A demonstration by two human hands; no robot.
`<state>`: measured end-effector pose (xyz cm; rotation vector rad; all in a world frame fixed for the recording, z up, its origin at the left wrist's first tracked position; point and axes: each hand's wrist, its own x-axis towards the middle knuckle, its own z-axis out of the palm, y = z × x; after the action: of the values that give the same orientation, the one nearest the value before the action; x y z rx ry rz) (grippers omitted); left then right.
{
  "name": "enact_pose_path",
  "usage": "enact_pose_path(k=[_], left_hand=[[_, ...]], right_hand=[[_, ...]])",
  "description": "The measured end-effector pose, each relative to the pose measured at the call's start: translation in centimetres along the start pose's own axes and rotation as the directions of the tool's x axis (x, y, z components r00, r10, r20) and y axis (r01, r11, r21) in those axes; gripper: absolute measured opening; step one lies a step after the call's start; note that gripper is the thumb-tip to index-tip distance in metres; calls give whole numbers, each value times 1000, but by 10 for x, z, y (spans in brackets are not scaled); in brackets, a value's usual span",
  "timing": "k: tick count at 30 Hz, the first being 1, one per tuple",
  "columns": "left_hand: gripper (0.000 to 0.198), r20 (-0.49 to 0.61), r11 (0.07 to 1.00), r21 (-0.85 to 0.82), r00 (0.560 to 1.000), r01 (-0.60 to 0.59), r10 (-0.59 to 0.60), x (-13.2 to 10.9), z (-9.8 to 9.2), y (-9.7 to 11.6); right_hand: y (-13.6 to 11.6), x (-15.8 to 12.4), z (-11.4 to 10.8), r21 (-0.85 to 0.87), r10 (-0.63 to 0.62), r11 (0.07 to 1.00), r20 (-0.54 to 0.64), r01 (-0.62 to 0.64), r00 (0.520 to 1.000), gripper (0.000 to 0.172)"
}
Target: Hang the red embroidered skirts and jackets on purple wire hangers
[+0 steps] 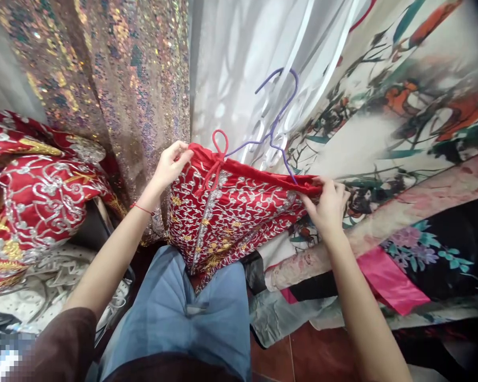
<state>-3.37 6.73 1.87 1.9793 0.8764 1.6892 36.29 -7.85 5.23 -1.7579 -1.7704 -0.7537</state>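
A red skirt [239,212] with silver and gold embroidery hangs in front of me, stretched between both hands. My left hand [174,162] pinches the left end of its red waistband. The right end is gripped by my right hand [327,207], thumb in front. A purple wire hanger [281,114] sticks up out of the waistband, its hook free at the top and its lower part hidden inside the skirt. Near the left end, a red drawstring [215,170] is tied with a loop standing up.
Sequined fabric [139,79] hangs at the back left, with a sheer white cloth [227,69] beside it. Floral garments [366,132] hang at right. Another red embroidered garment [43,196] lies in a heap at left. Tiled floor [314,353] shows below.
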Motion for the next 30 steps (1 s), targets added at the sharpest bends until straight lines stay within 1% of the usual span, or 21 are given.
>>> enact_pose_path(k=[3,5,8,11,12,14,16,18,22,24,27,29,30], left_hand=[[36,33,997,68,999,-42,40,-9,-5,4],[36,23,995,86,999,-47,45,-14,-6,5],[47,48,999,51,999,-19,16,-20,-5,7],[46,59,1000,11,998,6,-6,-24,-2,10],[44,49,1000,8,999,3,-4,-24,-1,11],[42,26,1000,17,1000,-4,4,-25,-1,14],[41,25,1000,25,1000,-1,0,-26,-2,16],[42,40,1000,14,999,17,-18,-28,-5,17],[39,107,999,-19,993,49,-47,-33,-15,22],[36,138,999,-23,990,46,-42,-35,-20,24],[36,168,998,-15,984,59,-56,-37,-24,27],[38,173,998,9,983,66,-67,-38,-24,28],[39,170,998,26,983,61,-65,-38,-24,28]], right_hand=[[-14,0,8,-61,68,996,-16,-69,998,46],[-22,-1,10,-99,84,991,-26,-86,996,50],[-36,-9,10,-139,73,987,-90,-85,993,60],[-55,-19,11,-169,9,984,-225,-48,974,60],[-63,-21,12,-177,-38,984,-253,-7,967,58],[-84,-22,15,-168,-160,978,-249,121,955,54],[-108,-17,17,-110,-268,962,-216,250,939,52],[-136,-6,18,-33,-313,949,-208,314,926,49],[-190,28,14,99,-275,946,-259,308,926,46],[-210,45,11,167,-238,944,-249,284,939,44],[-224,60,5,265,-223,927,-178,265,958,28],[-220,60,-1,331,-228,904,-161,270,960,21],[-215,58,-5,360,-224,892,-175,274,959,20]])
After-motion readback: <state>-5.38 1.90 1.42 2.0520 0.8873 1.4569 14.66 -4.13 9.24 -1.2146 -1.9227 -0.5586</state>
